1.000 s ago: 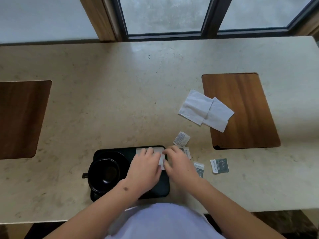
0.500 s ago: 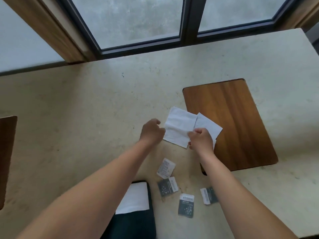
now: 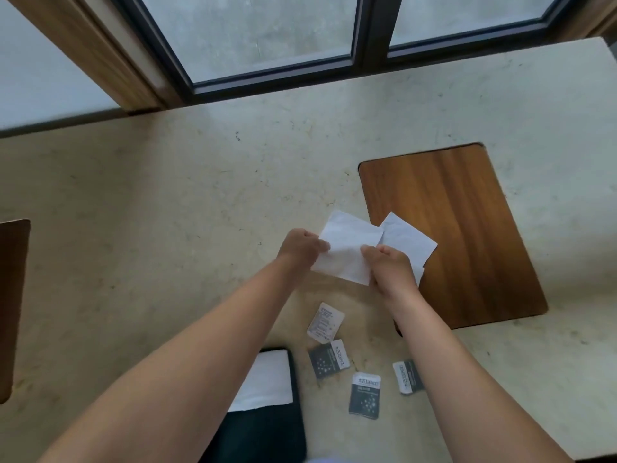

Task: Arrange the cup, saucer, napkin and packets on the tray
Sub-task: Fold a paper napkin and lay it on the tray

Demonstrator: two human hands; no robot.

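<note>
Napkin being taken up

The napkin [image 3: 347,253] is being pinched by left hand [image 3: 298,248] and right hand [image 3: 390,267]; edges should be kept aligned.

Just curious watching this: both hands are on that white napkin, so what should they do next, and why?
Probably lift the napkin and carry it toward the black tray. Both the left hand and right hand already pinch its edges, and the tray sits nearer the person.

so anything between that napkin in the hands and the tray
Nothing visible blocks it. Both hands, left and right, pinch the napkin. Between it and the tray lie flat packets on the counter, easily passed over. One napkin already lies on the tray.
</note>
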